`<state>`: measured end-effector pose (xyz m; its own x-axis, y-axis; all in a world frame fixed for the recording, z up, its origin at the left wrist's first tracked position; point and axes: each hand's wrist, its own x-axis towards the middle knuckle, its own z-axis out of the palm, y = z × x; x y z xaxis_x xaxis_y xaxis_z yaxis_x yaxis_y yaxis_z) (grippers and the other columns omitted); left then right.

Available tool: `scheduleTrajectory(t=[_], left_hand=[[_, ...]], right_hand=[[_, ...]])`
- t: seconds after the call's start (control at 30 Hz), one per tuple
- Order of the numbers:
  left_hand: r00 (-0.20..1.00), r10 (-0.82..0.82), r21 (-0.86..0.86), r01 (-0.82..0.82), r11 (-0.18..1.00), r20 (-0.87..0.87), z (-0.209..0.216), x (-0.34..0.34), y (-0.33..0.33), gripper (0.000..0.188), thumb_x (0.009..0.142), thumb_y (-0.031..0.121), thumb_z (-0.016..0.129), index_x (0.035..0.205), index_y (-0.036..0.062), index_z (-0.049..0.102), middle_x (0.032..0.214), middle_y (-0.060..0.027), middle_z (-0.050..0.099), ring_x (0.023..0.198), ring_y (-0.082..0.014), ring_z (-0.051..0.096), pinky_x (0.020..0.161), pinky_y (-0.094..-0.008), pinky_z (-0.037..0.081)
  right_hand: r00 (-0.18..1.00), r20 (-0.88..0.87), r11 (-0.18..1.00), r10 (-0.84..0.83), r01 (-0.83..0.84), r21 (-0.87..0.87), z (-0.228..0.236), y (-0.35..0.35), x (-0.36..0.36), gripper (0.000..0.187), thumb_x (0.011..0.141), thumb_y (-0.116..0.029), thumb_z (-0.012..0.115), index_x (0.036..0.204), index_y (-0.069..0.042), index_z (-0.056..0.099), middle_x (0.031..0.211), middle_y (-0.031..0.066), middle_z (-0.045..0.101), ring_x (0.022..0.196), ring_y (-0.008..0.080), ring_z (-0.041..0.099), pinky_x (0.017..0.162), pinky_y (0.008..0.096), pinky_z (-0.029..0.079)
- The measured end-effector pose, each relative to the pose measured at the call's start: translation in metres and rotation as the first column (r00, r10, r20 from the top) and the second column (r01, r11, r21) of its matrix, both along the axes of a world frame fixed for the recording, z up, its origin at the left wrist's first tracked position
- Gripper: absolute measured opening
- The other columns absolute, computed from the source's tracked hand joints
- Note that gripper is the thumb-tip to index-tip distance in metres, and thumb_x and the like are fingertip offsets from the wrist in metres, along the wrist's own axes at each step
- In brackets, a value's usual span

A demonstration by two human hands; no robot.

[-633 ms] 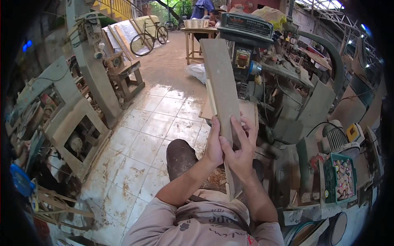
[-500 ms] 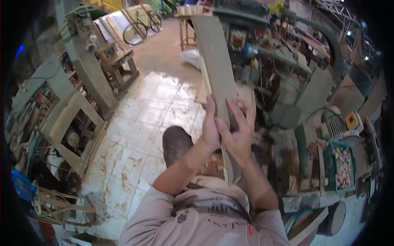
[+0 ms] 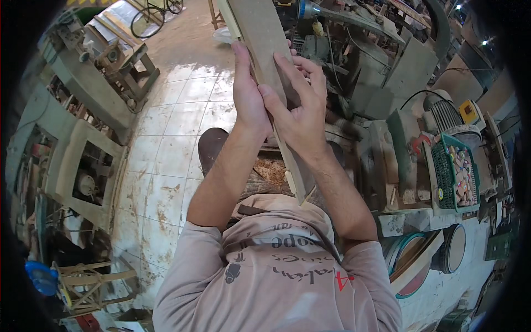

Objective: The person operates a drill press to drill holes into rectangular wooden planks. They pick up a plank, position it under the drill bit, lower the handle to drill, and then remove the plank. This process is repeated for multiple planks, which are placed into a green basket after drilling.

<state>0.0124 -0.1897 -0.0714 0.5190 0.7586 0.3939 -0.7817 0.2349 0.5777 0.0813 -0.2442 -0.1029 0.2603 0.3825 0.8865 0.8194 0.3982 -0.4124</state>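
A long, flat wooden board (image 3: 263, 39) slants in front of my body, one end close to my shirt and the far end running out past the top of the view. Pale strips (image 3: 230, 21) show along its left edge. My left hand (image 3: 250, 102) is closed on that left edge, its fingers mostly hidden behind the wood. Across the board, my right hand (image 3: 304, 110) grips it with the thumb and a finger on the upper face and other fingers curled by the right edge. The two hands sit side by side around the middle.
Wood shavings (image 3: 274, 170) lie beneath the board, near my dark shoe (image 3: 211, 148). At right, a green plastic crate (image 3: 442, 171) of small coloured pieces stands beside a motor (image 3: 442, 114). A wooden stand (image 3: 145, 65) and machine frames (image 3: 69, 188) line the left of the tiled floor (image 3: 171, 149).
The view has tipped lower, so the board, hands and surroundings appear higher in the picture. Both hands keep much the same hold on the board.
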Motion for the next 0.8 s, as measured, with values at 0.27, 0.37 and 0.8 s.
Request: scheduleTrajectory(t=[0.27, 0.37, 0.8], left_hand=[[1.0, -0.001, 0.034, 0.001, 0.999, 0.001, 0.0, 0.002, 0.004, 0.072, 0.094, 0.065, 0.03, 0.117, 0.001, 0.055, 0.1, -0.0104, 0.062, 0.093, -0.0202, 0.06, 0.083, -0.0336, 0.05], [0.999, 0.044, 0.029, -0.043, 0.999, -0.016, -0.002, 0.004, 0.007, 0.073, 0.094, 0.065, 0.027, 0.119, 0.0016, 0.053, 0.104, -0.0116, 0.061, 0.095, -0.0216, 0.06, 0.083, -0.0361, 0.051], [0.995, 0.093, 0.059, -0.091, 0.994, -0.03, -0.01, 0.005, 0.026, 0.074, 0.094, 0.065, 0.023, 0.13, 0.0043, 0.043, 0.117, -0.0169, 0.056, 0.106, -0.0266, 0.056, 0.09, -0.0467, 0.052]], right_hand=[[1.0, -0.022, 1.0, -0.01, 0.01, 0.003, 0.004, -0.002, -0.002, 0.053, 0.076, -0.028, 0.075, 0.123, -0.01, 0.061, 0.113, 0.015, 0.049, 0.102, 0.0287, 0.046, 0.089, 0.0396, 0.041], [0.999, -0.029, 1.0, -0.019, 0.018, -0.015, 0.001, -0.002, -0.004, 0.052, 0.077, -0.029, 0.075, 0.123, -0.01, 0.061, 0.11, 0.0152, 0.05, 0.102, 0.0288, 0.046, 0.088, 0.0394, 0.041], [0.996, -0.084, 0.998, -0.001, -0.004, -0.066, -0.027, -0.001, -0.007, 0.052, 0.076, -0.026, 0.076, 0.123, -0.009, 0.061, 0.11, 0.0146, 0.053, 0.1, 0.028, 0.048, 0.087, 0.0382, 0.041]])
